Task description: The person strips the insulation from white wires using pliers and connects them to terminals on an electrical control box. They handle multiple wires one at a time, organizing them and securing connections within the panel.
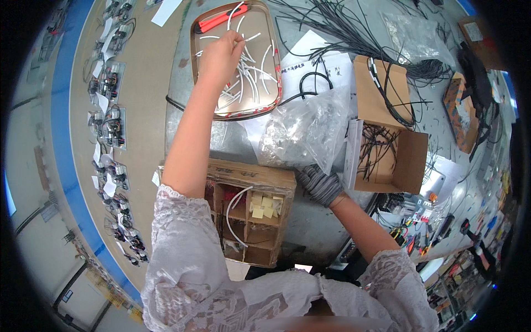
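Observation:
My bare left hand (221,58) is over a shallow metal tray (194,72) at the upper left. Its thumb and fingertips are pinched together on a thin white tube piece (253,37). Many similar short white tubes (243,77) lie scattered in the tray, beside a red utility knife (221,21) at its far end. My right hand (319,185), in a grey striped glove, lies on the table with its fingers stretched out. It rests between a wooden compartment box (276,176) and the lower edge of a clear plastic bag (301,130).
Cut black wires (379,146) fill an open cardboard box (412,157) on the right. A bundle of long black cables (354,33) spreads across the far side. Several small wired assemblies (113,122) line a surface at the left. Yellow pieces (264,205) and a curved white tube (229,218) sit in the compartment box.

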A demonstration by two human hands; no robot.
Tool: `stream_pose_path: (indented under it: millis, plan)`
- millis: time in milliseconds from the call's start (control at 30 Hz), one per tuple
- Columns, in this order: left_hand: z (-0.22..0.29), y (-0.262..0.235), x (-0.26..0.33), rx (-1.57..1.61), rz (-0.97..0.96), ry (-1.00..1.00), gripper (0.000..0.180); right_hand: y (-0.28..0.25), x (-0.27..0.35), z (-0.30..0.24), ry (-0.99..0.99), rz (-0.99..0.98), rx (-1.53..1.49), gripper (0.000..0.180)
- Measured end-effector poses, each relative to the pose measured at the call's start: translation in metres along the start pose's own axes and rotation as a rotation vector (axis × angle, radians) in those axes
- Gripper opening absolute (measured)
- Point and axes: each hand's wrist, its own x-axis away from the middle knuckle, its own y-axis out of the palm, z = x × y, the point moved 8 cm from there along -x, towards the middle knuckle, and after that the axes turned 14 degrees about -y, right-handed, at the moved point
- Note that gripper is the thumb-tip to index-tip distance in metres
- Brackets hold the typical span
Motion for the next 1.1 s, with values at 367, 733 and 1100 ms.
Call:
stream_pose_path:
  millis: [367, 733, 1100]
  plan:
    - [0.047, -0.053, 0.029, -0.078, 0.145, 0.231, 0.011, -0.010, -0.004, -0.002, 0.012, 0.049, -0.015, 0.027]
    - [0.039, -0.048, 0.026, -0.094, 0.130, 0.209, 0.011, 0.000, 0.001, -0.004, 0.064, -0.199, -0.010, 0.043]
    - [0.020, 0.044, 0.001, 0.035, -0.069, 0.062, 0.027, 0.005, 0.002, 0.004, 0.165, -0.138, -0.174, 0.043]
